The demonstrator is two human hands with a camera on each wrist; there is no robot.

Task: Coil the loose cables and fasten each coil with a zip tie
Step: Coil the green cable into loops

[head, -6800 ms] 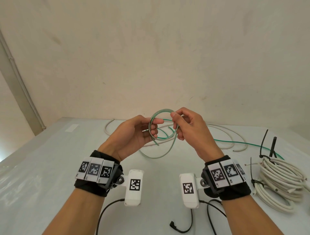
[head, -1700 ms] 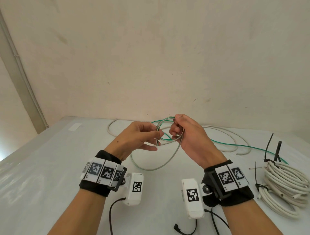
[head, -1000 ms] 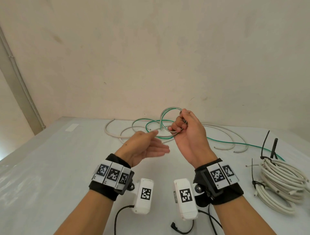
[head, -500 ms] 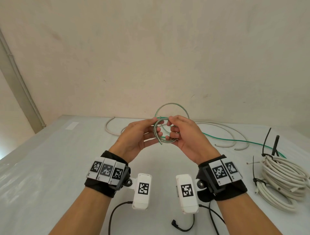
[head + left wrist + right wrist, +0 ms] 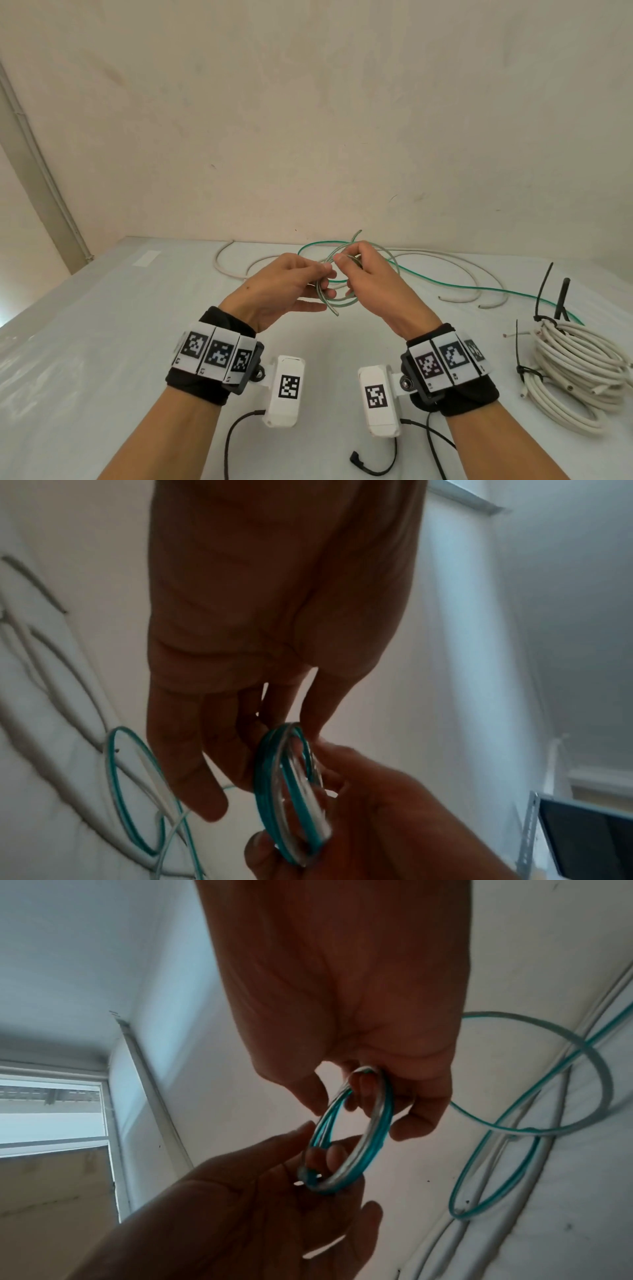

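A thin green-and-white cable is wound into a small coil (image 5: 337,298) held above the table between both hands. My left hand (image 5: 327,281) pinches the coil's near-left side with thumb and fingers, and the other fingers lie fairly straight. My right hand (image 5: 347,274) grips the coil's right side with curled fingers. In the left wrist view the coil (image 5: 291,783) stands edge-on between the two hands. The right wrist view shows the coil (image 5: 349,1131) with fingertips poking through it. The rest of the cable (image 5: 479,287) trails loose to the right over the table.
A loose white cable (image 5: 239,272) curves along the back of the table (image 5: 102,342). At the right lies a thick white coil (image 5: 579,370) bound with black zip ties (image 5: 543,291). A black cable end (image 5: 356,457) lies near the front edge.
My left hand, which had let go a second ago, is back on the coil. The big loop that stood above the hands has been folded down into the coil.
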